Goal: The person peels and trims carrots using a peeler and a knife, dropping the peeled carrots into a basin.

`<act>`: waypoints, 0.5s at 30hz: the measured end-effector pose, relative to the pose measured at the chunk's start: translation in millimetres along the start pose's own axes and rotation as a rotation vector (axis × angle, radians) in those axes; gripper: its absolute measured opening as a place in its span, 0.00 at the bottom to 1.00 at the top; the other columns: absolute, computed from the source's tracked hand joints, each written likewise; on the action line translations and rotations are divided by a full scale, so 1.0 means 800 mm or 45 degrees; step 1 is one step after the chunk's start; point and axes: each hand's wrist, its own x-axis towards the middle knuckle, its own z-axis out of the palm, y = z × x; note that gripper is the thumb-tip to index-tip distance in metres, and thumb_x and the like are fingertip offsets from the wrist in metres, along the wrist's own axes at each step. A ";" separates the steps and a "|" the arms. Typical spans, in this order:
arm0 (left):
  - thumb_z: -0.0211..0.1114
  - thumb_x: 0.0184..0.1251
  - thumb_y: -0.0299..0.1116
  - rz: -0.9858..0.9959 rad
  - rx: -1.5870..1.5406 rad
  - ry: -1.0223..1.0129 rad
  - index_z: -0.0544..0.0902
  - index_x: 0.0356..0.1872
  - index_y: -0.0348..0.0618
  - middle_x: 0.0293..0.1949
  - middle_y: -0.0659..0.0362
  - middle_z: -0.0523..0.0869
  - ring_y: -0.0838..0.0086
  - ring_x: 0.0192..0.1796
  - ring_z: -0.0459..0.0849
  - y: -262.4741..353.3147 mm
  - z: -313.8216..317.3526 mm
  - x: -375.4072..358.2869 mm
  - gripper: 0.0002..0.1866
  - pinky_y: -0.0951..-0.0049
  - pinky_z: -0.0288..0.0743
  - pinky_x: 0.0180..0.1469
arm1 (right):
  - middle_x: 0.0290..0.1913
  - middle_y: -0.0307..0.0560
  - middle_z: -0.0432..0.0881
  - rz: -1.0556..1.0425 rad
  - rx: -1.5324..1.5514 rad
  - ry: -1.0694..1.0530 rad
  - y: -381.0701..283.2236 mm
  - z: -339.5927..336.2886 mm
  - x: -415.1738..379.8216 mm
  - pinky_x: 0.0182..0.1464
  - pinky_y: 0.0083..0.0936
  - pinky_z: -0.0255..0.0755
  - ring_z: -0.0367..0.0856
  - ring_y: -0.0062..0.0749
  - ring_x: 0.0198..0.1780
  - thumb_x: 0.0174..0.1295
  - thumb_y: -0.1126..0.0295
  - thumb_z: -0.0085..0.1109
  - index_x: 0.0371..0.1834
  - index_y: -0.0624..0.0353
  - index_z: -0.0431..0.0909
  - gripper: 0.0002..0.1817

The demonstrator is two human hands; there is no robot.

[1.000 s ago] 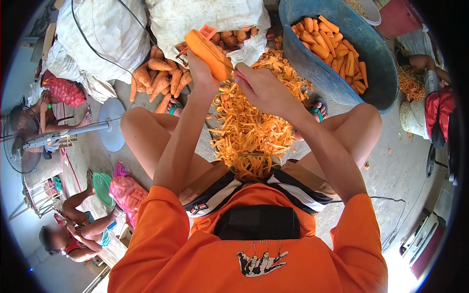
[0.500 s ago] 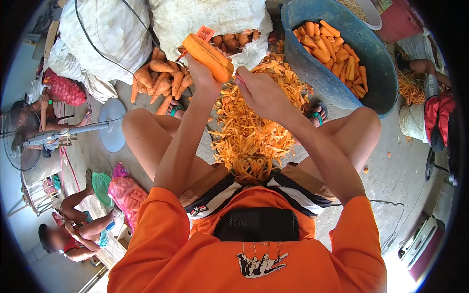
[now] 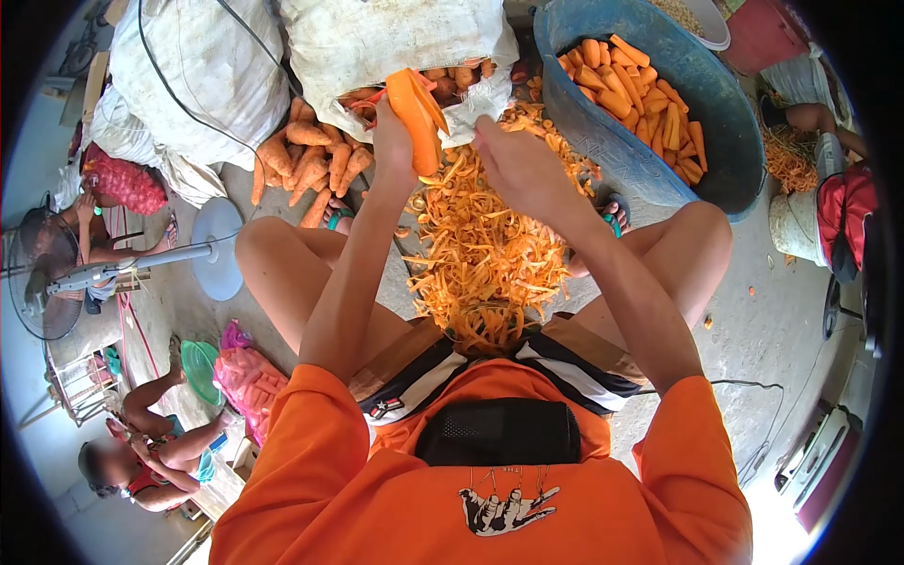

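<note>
A large peeled carrot (image 3: pixel 421 141) is in my left hand (image 3: pixel 394 141), gripped near the mouth of a white sack. Just left of the carrot, a bit of a red-orange plastic tool (image 3: pixel 369 100) shows by my fingers, mostly hidden. My right hand (image 3: pixel 513 160) is closed a short way to the right of the carrot, its fingers curled; I cannot tell what is in it. Below both hands, a heap of orange carrot peelings (image 3: pixel 490 254) lies on the floor between my legs.
Unpeeled carrots (image 3: pixel 306 155) lie in front of the white sack (image 3: pixel 395 38). Peeled carrots (image 3: pixel 640 99) fill part of a blue tub (image 3: pixel 603 155). A fan (image 3: pixel 42 273) stands at left. Seated people (image 3: pixel 155 452) are at left, another at far right. A pink bag (image 3: pixel 250 381) lies lower left.
The carrot has turned more upright in my left hand. My right hand has moved slightly up and right, away from it. The red-orange tool shows less and lies farther left.
</note>
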 end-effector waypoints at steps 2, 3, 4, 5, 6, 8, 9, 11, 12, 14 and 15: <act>0.35 0.86 0.47 -0.050 0.034 -0.009 0.78 0.64 0.47 0.57 0.58 0.86 0.72 0.53 0.84 0.000 0.000 -0.008 0.25 0.69 0.79 0.54 | 0.30 0.65 0.84 0.042 0.012 0.055 0.011 -0.010 0.006 0.41 0.58 0.76 0.85 0.66 0.36 0.77 0.65 0.49 0.50 0.63 0.72 0.11; 0.35 0.86 0.47 -0.166 0.041 -0.007 0.78 0.65 0.47 0.56 0.59 0.86 0.73 0.53 0.84 0.002 0.001 -0.014 0.25 0.70 0.79 0.54 | 0.30 0.65 0.84 0.106 -0.027 0.074 0.019 -0.017 0.011 0.41 0.58 0.76 0.85 0.66 0.36 0.77 0.65 0.48 0.49 0.62 0.72 0.11; 0.35 0.86 0.46 -0.283 0.048 -0.006 0.78 0.65 0.48 0.56 0.60 0.87 0.73 0.53 0.84 0.005 0.003 -0.018 0.26 0.70 0.79 0.54 | 0.30 0.65 0.83 0.172 -0.066 0.093 0.024 -0.020 0.012 0.42 0.58 0.76 0.84 0.66 0.37 0.77 0.65 0.48 0.49 0.61 0.73 0.11; 0.35 0.86 0.46 -0.287 0.050 -0.012 0.78 0.65 0.48 0.56 0.60 0.87 0.73 0.53 0.84 0.004 0.005 -0.018 0.26 0.70 0.79 0.54 | 0.30 0.65 0.83 0.179 -0.066 0.096 0.028 -0.022 0.011 0.42 0.58 0.76 0.84 0.66 0.37 0.77 0.65 0.48 0.49 0.61 0.73 0.11; 0.35 0.86 0.46 -0.294 0.043 0.004 0.78 0.66 0.48 0.56 0.60 0.87 0.74 0.52 0.84 0.000 0.005 -0.016 0.26 0.70 0.79 0.53 | 0.31 0.65 0.84 0.130 -0.006 0.090 0.029 -0.026 0.010 0.42 0.57 0.76 0.85 0.66 0.37 0.77 0.65 0.48 0.48 0.62 0.74 0.11; 0.35 0.86 0.47 -0.297 0.033 0.023 0.78 0.66 0.49 0.56 0.61 0.87 0.74 0.52 0.84 -0.007 0.003 -0.013 0.26 0.69 0.79 0.52 | 0.31 0.64 0.84 0.075 0.052 0.082 0.028 -0.026 0.009 0.43 0.56 0.76 0.85 0.65 0.37 0.77 0.65 0.48 0.48 0.63 0.75 0.11; 0.35 0.86 0.48 -0.266 -0.014 0.004 0.78 0.66 0.49 0.53 0.60 0.87 0.73 0.49 0.85 -0.008 0.001 -0.012 0.26 0.68 0.80 0.50 | 0.32 0.65 0.83 -0.054 0.111 0.041 0.026 -0.017 0.005 0.42 0.55 0.75 0.83 0.66 0.37 0.77 0.64 0.49 0.47 0.62 0.74 0.12; 0.36 0.86 0.49 -0.233 -0.056 -0.013 0.78 0.66 0.48 0.49 0.60 0.87 0.72 0.45 0.85 -0.009 -0.004 -0.012 0.26 0.67 0.81 0.48 | 0.33 0.65 0.82 -0.185 0.175 0.001 0.030 0.003 0.004 0.41 0.54 0.73 0.82 0.68 0.38 0.78 0.62 0.49 0.46 0.62 0.72 0.12; 0.36 0.86 0.50 -0.340 0.037 0.058 0.78 0.64 0.48 0.46 0.59 0.87 0.72 0.43 0.85 -0.009 -0.008 -0.012 0.26 0.66 0.82 0.46 | 0.33 0.65 0.82 -0.052 0.116 -0.004 0.033 0.013 0.003 0.41 0.54 0.73 0.82 0.68 0.39 0.77 0.63 0.50 0.47 0.62 0.72 0.11; 0.37 0.86 0.51 -0.451 0.130 0.126 0.78 0.62 0.48 0.43 0.58 0.86 0.71 0.40 0.85 -0.012 -0.010 -0.013 0.26 0.65 0.82 0.44 | 0.34 0.65 0.82 0.085 0.055 -0.009 0.049 0.023 0.007 0.41 0.54 0.73 0.82 0.67 0.39 0.77 0.65 0.51 0.48 0.62 0.72 0.10; 0.37 0.86 0.52 -0.414 0.134 0.125 0.78 0.58 0.46 0.40 0.56 0.85 0.69 0.39 0.85 -0.015 -0.010 -0.012 0.25 0.63 0.83 0.43 | 0.35 0.66 0.82 0.135 -0.008 0.006 0.065 0.020 0.012 0.42 0.54 0.73 0.81 0.68 0.40 0.77 0.65 0.50 0.48 0.62 0.72 0.10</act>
